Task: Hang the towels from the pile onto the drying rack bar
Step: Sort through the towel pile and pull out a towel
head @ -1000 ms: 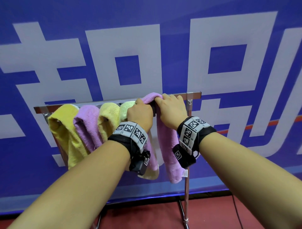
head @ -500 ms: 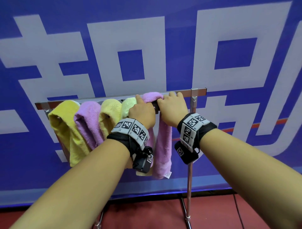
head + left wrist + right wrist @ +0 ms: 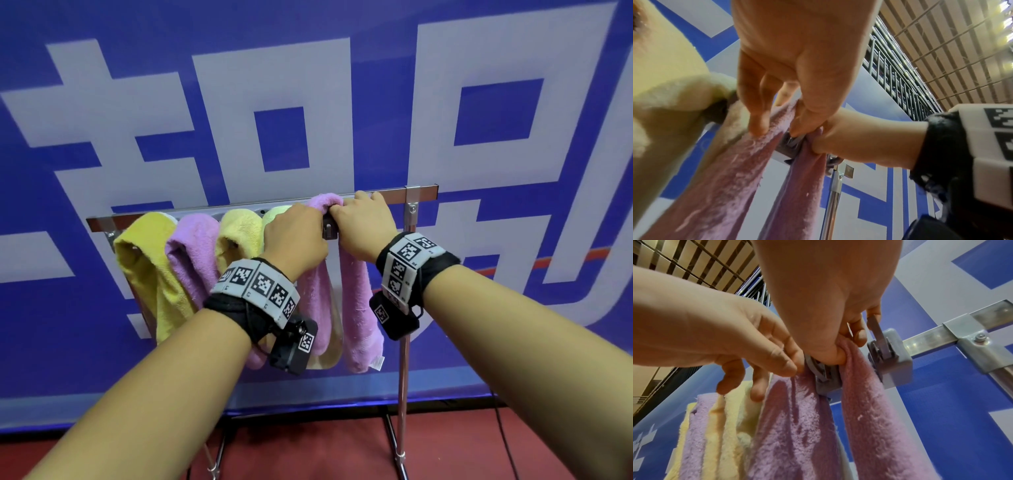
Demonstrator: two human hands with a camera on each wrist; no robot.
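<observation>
The pink towel [image 3: 356, 301] is draped over the drying rack bar [image 3: 390, 194], its two halves hanging down on either side of a grey clip [image 3: 828, 379] fixed under the bar. The fold of the towel at the bar is pinched by the right hand [image 3: 364, 226], thumb and curled fingers closed on the cloth, as is seen from the right wrist. The same fold, just left of that point on the bar, is pinched by the left hand [image 3: 296, 236] between thumb and fingertips. Further left along the bar, four more towels are hung side by side: a pale green towel [image 3: 274, 216] touching the pink one, then a pale yellow towel [image 3: 238, 233], a lilac towel [image 3: 197, 246] and a yellow towel [image 3: 147, 260]. Behind the bar, a blue banner [image 3: 342, 85] with large white characters is seen.
</observation>
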